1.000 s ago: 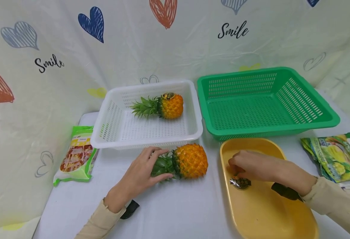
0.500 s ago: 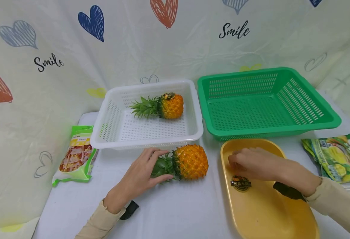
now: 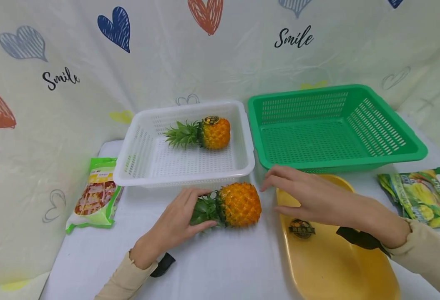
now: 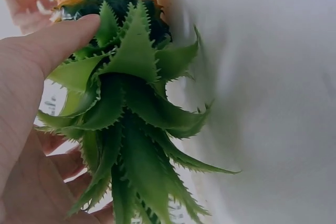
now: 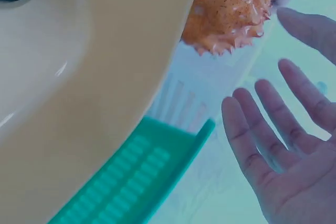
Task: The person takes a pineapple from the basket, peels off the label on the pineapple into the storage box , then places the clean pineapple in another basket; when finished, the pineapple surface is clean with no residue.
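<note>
An orange pineapple with a green crown lies on its side on the white table. My left hand holds it by the crown, thumb on the near side and fingers on the far side. My right hand hovers over the back left rim of a yellow tub, fingers spread and nothing between them. Its fingertips point at the pineapple's round end, a small gap away. Inside the tub, a dark fruit-label sticker lies near the left wall. The right wrist view shows the open palm.
Behind the pineapple stands a white basket holding another pineapple that bears a sticker. A green basket is beside it at the back right. A snack bag lies far left; green-yellow packets lie at the right.
My right hand has come up from inside the yellow tub and moved left toward the pineapple, its fingers opening out. The left hand and the pineapple have stayed in place.
</note>
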{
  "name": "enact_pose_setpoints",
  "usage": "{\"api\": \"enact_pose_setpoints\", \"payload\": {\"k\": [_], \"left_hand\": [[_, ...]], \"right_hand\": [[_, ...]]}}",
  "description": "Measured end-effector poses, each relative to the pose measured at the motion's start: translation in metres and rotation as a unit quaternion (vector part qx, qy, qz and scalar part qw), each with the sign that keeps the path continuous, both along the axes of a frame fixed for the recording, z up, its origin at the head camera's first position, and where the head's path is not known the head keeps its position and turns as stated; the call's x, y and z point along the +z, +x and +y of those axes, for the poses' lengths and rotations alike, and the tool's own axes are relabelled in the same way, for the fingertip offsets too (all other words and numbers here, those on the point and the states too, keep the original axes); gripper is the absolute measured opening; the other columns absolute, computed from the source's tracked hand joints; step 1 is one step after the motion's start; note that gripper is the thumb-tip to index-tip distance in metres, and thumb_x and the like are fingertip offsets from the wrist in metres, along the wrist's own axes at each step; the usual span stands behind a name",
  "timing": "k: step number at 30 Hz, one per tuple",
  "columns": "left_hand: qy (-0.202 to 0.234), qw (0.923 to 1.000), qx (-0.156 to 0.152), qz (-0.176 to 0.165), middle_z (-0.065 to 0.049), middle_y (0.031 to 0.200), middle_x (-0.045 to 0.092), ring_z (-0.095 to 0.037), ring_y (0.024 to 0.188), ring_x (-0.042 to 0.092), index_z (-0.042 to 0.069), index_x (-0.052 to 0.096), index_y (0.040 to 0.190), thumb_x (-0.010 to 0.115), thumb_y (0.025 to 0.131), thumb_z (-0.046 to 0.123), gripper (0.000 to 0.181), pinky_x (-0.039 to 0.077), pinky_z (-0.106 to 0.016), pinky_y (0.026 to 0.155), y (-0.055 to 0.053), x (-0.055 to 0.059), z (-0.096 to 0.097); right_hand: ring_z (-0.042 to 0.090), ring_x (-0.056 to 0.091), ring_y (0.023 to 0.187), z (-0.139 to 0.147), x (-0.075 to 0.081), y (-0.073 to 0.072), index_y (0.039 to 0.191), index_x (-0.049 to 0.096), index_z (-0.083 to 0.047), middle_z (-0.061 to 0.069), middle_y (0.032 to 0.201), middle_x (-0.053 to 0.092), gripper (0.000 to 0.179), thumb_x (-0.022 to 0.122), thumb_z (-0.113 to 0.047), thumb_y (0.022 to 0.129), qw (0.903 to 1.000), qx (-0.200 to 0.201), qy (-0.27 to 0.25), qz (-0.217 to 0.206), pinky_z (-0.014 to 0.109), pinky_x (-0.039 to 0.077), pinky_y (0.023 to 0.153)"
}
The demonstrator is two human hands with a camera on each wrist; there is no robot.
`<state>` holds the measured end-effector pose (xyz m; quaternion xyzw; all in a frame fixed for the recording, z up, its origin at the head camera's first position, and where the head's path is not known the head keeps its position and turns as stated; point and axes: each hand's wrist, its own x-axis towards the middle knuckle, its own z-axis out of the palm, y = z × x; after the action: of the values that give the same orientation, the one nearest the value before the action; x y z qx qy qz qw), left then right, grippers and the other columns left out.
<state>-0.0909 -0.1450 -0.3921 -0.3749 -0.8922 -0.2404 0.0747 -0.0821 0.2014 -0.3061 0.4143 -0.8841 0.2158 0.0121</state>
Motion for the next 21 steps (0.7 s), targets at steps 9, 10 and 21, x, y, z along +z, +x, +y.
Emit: {"api": "enact_pose_setpoints", "payload": {"k": [9,10,21], "left_hand": [[-0.016,0.9995,-0.015,-0.023,-0.012,0.136,0.059,-0.028,0.127,0.057,0.0,0.052,0.14,0.089,0.086,0.036,0.075,0.048,-0.044,0.107,0.003,0.0,0.001],[-0.016,0.9994,-0.016,-0.028,-0.012,0.136,0.059,-0.028,0.127,0.057,0.0,0.052,0.141,0.088,0.087,0.035,0.074,0.048,-0.045,0.107,0.003,0.0,0.001],[-0.022,0.9993,-0.024,-0.02,-0.011,0.133,0.058,-0.027,0.119,0.061,0.001,0.049,0.14,0.09,0.086,0.032,0.075,0.052,-0.046,0.1,0.001,0.002,-0.001]], "right_hand": [[0.016,0.057,0.119,-0.026,-0.012,-0.007,0.142,0.054,-0.009,0.0,0.145,0.047,0.063,0.086,-0.019,0.089,0.9967,0.042,0.005,-0.07,0.036,0.056,0.093],[0.017,0.057,0.12,-0.028,-0.013,-0.007,0.144,0.053,-0.009,0.002,0.146,0.047,0.066,0.087,-0.019,0.088,0.9966,0.045,0.008,-0.068,0.037,0.056,0.094],[0.026,0.054,0.129,-0.051,-0.022,-0.016,0.152,0.047,-0.005,0.007,0.148,0.049,0.085,0.092,-0.021,0.083,0.9946,0.08,0.043,-0.051,0.051,0.05,0.104]]}}
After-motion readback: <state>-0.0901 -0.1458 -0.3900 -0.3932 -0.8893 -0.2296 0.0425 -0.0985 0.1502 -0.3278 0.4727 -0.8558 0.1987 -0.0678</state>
